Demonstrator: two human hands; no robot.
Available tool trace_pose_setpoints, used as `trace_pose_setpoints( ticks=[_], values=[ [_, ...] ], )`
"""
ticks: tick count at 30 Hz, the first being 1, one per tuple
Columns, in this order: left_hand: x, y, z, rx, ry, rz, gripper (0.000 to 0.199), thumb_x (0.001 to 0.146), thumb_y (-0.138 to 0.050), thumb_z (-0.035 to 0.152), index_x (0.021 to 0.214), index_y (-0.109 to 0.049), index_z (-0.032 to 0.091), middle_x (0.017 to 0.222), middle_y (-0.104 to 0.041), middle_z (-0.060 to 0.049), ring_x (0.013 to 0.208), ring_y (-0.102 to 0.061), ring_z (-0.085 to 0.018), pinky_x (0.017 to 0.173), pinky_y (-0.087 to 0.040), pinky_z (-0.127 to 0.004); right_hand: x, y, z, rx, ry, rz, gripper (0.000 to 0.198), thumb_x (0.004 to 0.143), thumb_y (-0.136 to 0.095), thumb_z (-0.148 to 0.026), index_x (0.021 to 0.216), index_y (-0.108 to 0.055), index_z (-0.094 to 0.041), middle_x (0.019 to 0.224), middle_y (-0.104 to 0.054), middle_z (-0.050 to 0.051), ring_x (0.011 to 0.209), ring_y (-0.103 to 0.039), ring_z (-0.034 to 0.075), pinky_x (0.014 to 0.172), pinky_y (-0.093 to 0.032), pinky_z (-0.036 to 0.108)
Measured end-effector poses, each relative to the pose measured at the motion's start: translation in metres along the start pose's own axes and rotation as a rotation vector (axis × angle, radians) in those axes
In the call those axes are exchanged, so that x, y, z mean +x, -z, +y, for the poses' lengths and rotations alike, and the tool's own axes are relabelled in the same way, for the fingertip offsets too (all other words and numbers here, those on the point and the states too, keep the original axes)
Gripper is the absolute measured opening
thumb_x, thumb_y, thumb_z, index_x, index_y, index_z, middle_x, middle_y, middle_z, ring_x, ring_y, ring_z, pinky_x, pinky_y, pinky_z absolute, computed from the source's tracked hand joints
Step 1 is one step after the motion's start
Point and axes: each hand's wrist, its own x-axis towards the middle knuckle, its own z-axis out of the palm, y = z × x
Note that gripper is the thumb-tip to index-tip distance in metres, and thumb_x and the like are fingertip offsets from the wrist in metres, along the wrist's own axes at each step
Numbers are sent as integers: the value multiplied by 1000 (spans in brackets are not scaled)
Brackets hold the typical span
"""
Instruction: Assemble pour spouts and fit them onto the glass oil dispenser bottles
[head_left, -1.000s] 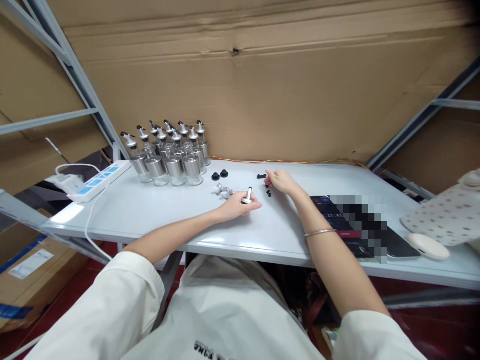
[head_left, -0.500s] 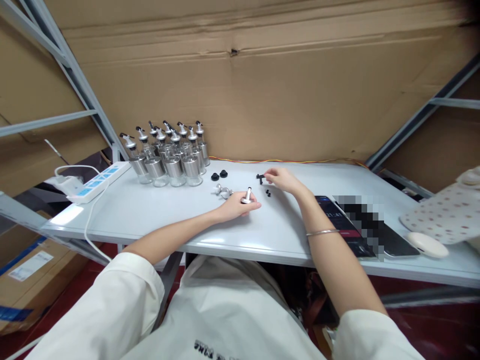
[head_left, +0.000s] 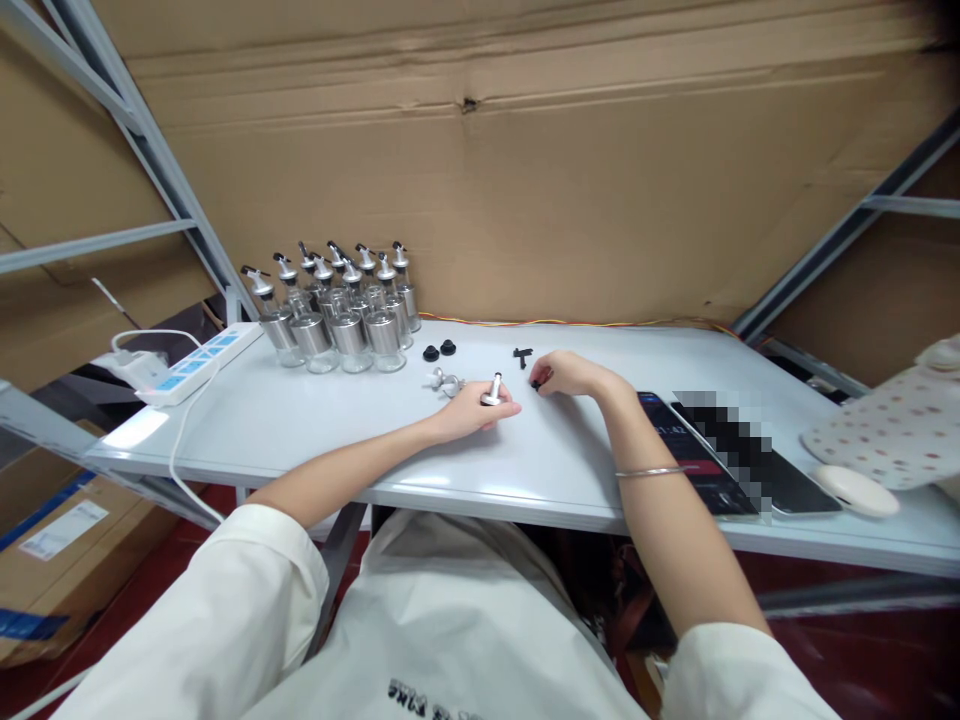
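My left hand is closed around a silver bottle pourer, its narrow spout pointing up. My right hand reaches down to the tabletop, its fingertips pinched at a small black piece. Just behind those fingers lie black pourer levers. Left of them rest two black rubber stoppers. Beside my left fingers are loose silver pourer tops, partly overlapping each other.
Several glass-and-steel oil bottles with pourers stand at the back left, near a white power strip. On the right lie a phone, a dark tablet-like slab, a white oval case and a dotted bag.
My right hand has left the black levers and moved toward me to the small black pieces. My left hand stays in place with the pourer.
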Motion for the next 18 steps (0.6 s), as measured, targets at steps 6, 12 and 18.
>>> trace_pose_setpoints(
  ticks=[6,12,18],
  values=[
    [-1,0,1,22,3,2,30,74,-60,43,76,-50,15,46,-43,8,44,-36,-6,50,-28,-21,0,-1,0,-7,19,-2,33,56,-61,-3,83,-73,-17,80,-71,3,73,-64,17,64,-47,22],
    [0,0,1,34,8,10,32,74,-61,45,76,-50,15,48,-43,8,45,-37,-6,50,-28,-22,-1,-1,-2,17,45,16,19,61,-62,-9,74,-73,-18,75,-72,3,70,-64,17,66,-48,24],
    [0,0,0,31,14,2,33,73,-61,46,77,-50,15,47,-44,8,45,-37,-6,51,-28,-22,3,-4,1,44,73,24,22,56,-60,-5,69,-72,-19,68,-70,0,66,-62,15,63,-47,22]
  ],
)
